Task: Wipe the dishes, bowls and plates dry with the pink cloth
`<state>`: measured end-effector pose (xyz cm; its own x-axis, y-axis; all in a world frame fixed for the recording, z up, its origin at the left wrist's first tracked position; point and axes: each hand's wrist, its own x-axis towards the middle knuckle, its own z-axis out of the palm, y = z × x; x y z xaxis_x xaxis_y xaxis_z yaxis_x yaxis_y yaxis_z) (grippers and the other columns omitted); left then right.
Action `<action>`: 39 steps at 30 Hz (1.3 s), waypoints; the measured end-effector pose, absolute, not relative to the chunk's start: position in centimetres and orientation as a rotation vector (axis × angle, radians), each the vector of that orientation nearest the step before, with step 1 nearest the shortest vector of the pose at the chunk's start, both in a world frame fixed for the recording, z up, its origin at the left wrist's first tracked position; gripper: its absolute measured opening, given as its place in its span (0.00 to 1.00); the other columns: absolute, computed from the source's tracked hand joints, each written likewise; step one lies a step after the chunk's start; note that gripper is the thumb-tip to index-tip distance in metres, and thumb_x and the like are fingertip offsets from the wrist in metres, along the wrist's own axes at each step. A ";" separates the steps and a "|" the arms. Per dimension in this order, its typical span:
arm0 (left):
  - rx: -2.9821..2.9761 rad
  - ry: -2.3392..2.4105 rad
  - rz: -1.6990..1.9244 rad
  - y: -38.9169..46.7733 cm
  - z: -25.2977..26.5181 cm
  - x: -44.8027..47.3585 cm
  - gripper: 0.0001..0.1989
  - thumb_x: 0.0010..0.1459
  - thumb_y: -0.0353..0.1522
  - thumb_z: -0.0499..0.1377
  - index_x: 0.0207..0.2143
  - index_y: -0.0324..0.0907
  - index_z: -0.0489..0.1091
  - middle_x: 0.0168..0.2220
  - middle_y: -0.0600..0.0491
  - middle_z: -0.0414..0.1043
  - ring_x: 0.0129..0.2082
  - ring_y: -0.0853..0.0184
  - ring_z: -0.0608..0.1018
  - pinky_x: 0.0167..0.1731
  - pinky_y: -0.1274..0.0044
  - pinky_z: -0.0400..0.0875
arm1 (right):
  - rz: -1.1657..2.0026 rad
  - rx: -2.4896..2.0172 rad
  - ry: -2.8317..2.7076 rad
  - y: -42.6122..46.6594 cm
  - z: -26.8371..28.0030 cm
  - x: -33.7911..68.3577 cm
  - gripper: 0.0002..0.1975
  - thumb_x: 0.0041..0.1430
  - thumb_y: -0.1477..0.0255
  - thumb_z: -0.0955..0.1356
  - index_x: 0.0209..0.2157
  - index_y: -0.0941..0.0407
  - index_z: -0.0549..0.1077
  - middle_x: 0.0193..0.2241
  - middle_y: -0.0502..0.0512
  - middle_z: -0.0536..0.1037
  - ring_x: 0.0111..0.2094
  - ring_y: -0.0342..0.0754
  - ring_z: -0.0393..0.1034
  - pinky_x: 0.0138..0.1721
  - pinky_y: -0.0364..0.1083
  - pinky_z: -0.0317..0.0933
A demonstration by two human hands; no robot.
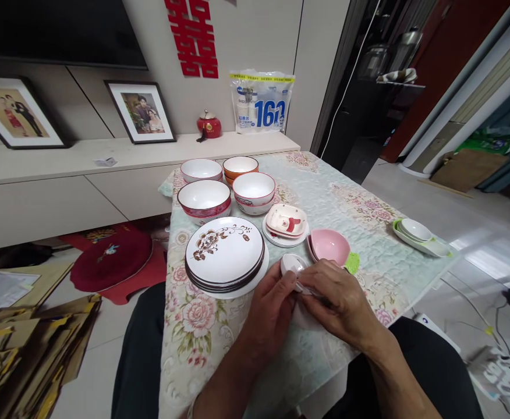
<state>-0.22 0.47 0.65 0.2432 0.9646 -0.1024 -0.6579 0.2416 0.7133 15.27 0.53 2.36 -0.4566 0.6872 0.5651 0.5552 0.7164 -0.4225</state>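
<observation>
Close to the table's near edge, my left hand [275, 302] grips a small white ceramic soup spoon [293, 263], its rounded bowl showing above the thumb. My right hand [336, 294] closes over the same spoon from the other side, and its fingers hide most of the handle. Just beyond my right hand sit nested pink bowls [330, 245], with a bright green piece [351, 262] beside them. To the left of my hands rises a stack of white plates with brown rims [224, 250]. Small square dishes [286, 220] with a red pattern rest on round saucers behind the spoon.
Several stacked bowls [205, 196] stand at the table's far left. A green-edged dish holding a white bowl [416, 231] lies by the right edge of the floral tablecloth [355, 201]. Behind is a cabinet with framed photos [144, 113], a red pot [209, 125] and a plastic pack [261, 103].
</observation>
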 end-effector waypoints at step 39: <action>0.768 0.554 1.036 -0.2 0.0 -0.4 0.27 0.52 0.39 0.71 0.54 0.44 0.75 0.52 0.44 0.78 0.51 0.54 0.78 0.52 0.67 0.69 | 0.526 -1.338 -1.507 0.1 3.3 16.2 0.06 0.59 0.67 0.74 0.36 0.53 0.77 0.32 0.52 0.80 0.30 0.48 0.73 0.30 0.46 0.67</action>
